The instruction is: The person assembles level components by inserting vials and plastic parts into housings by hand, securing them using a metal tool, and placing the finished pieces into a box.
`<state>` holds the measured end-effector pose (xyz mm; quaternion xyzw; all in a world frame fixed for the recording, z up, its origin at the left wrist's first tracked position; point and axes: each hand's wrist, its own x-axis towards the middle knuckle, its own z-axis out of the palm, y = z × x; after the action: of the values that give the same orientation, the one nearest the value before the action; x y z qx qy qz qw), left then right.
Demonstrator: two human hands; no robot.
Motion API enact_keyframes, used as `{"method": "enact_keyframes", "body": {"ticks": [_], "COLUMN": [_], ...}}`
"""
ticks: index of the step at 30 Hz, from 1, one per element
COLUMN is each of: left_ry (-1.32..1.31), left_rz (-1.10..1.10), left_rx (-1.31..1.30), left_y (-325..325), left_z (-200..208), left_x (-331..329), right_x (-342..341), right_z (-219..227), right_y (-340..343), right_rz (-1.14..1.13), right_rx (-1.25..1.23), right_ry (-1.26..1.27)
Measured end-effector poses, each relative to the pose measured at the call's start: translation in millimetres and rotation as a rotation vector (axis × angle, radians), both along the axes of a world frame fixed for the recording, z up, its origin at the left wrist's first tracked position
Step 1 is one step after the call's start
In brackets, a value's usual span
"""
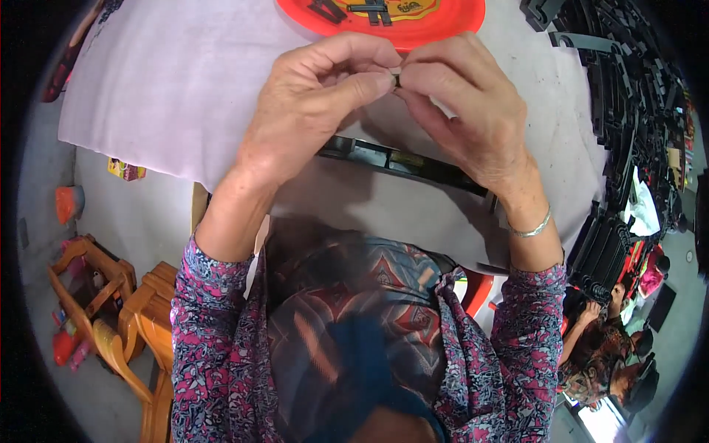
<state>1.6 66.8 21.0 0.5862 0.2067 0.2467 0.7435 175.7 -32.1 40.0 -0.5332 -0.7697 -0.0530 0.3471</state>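
Both hands meet over the table, just in front of a red plate (473, 18). My left hand (310, 96) pinches thumb against fingers on a tiny dark piece (397, 80). From the other side my right hand (473, 96) closes its fingertips on that same piece. Most of it is hidden by the fingers, so its kind does not show. Below the hands a long black plastic strip (402, 162) lies across the table, partly covered by my right wrist. Several small black parts (373, 10) rest in the plate.
A pale cloth (162, 88) covers the table. Black plastic parts (628, 96) are heaped along the right side. Wooden chairs (148, 317) stand at lower left. Another person (598, 362) sits at the lower right, one hand among black parts.
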Motion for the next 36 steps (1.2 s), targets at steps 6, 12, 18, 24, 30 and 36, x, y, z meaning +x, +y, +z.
{"method": "enact_keyframes", "body": {"ticks": [6,12,18,24,30,36], "left_ry": [0.069,-0.039,-0.044,-0.060,-0.062,0.176], "left_rz": [0.040,0.042,-0.098,-0.079,-0.148,-0.024], "left_rx": [0.032,0.171,0.166,0.182,0.375,0.855], "left_y": [-7,-23,-29,-35,-31,-32], "left_z": [4,-1,-3,-3,-4,-15], "left_x": [-3,0,-2,-2,-6,-18], "right_x": [-5,-10,-26,-31,-38,-42], "right_z": [0,4,9,2,7,11], "right_y": [-24,-43,-57,-69,-74,-95], "right_rz": [-0.239,-0.311,-0.451,-0.495,-0.569,-0.779], "right_rx": [-0.233,-0.460,-0.457,-0.418,-0.414,-0.480], "right_ry": [0.707,1.105,1.120,1.268,1.341,1.248]}}
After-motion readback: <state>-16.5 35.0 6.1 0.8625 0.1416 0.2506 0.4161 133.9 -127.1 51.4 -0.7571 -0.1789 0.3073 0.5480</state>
